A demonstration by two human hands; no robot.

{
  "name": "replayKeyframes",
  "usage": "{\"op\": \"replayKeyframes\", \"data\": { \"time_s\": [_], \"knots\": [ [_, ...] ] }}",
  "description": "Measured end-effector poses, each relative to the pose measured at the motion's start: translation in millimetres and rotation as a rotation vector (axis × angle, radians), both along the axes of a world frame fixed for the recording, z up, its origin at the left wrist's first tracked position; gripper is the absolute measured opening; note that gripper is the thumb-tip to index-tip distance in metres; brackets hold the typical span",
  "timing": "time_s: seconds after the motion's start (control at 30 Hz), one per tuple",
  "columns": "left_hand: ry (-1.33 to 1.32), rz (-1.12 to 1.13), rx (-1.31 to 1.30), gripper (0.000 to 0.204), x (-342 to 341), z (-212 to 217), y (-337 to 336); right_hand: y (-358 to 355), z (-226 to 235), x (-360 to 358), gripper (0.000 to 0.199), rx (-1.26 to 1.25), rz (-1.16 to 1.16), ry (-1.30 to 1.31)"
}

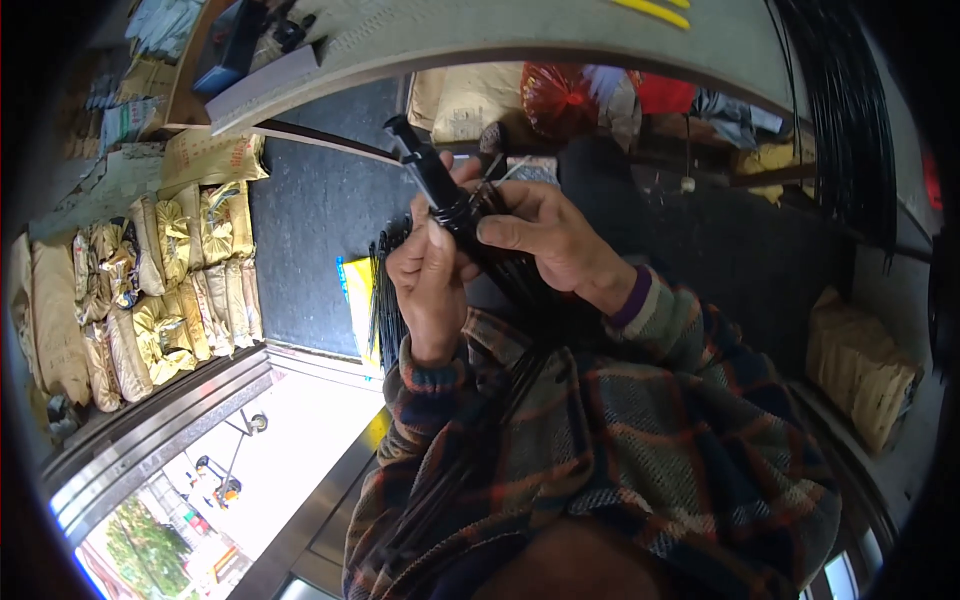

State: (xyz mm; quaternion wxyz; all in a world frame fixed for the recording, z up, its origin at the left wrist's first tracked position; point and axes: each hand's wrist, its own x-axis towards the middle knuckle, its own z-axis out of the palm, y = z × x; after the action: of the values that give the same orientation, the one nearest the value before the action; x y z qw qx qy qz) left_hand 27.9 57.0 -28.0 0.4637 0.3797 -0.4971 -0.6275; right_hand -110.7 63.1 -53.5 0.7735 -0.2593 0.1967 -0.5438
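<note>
In front of my chest I hold a bundle of thin black cables [515, 280], whose strands run down over my plaid jacket. A black, blocky plastic piece [427, 168] sticks up from the bundle's upper end, tilted to the left. My left hand [432, 278] is closed round the base of that piece from the left, thumb on top. From the right, my right hand [555, 235] presses thumb and fingers on the bundle just below it. A thin pale strip [514, 177] shows by the right fingers; what it belongs to is hidden.
Beyond my hands runs a workbench edge [560, 50], with yellow strips [655, 12] on top. More black cables [850, 120] hang at the far right. Stacked brown sacks [170, 260] stand at the left, a brown package [862, 370] at the right. A bright doorway [300, 430] is lower left.
</note>
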Motion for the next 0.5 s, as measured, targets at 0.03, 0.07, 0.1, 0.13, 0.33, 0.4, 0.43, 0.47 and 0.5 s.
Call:
{"op": "replayKeyframes", "data": {
  "time_s": [0.03, 0.07, 0.1, 0.13, 0.33, 0.4, 0.43, 0.47, 0.5],
  "knots": [
    [-0.071, 0.02, -0.056, 0.041, -10, -2, 0, 1, 0, -6, 0.02, -0.026, -0.074, 0.051],
    [-0.112, 0.001, 0.005, 0.061, -9, 7, 6, -1, 8, -5, 0.023, -0.066, -0.122, 0.077],
    [0.075, -0.002, -0.04, 0.074, -7, 3, 10, -3, 21, -8, 0.019, -0.074, -0.13, 0.139],
    [0.272, -0.023, -0.084, 0.087, -11, -11, 12, -7, 21, -8, 0.019, -0.102, -0.114, 0.151],
    [0.185, 0.272, -0.386, 0.065, -37, 23, 4, -5, 32, 9, 0.016, -0.362, -0.603, 0.402],
    [0.308, 0.391, -0.25, 0.034, -45, 29, -1, -8, 25, 11, 0.017, -0.471, -0.678, 0.465],
    [0.3, 0.384, -0.222, 0.031, -41, 22, -3, -7, 24, 12, 0.015, -0.478, -0.65, 0.508],
    [0.291, 0.376, -0.193, 0.028, -36, 12, -4, -6, 23, 13, 0.013, -0.484, -0.623, 0.551],
    [0.286, 0.374, -0.183, 0.028, -30, 6, -6, -8, 22, 13, 0.013, -0.504, -0.606, 0.645]
  ]
}}
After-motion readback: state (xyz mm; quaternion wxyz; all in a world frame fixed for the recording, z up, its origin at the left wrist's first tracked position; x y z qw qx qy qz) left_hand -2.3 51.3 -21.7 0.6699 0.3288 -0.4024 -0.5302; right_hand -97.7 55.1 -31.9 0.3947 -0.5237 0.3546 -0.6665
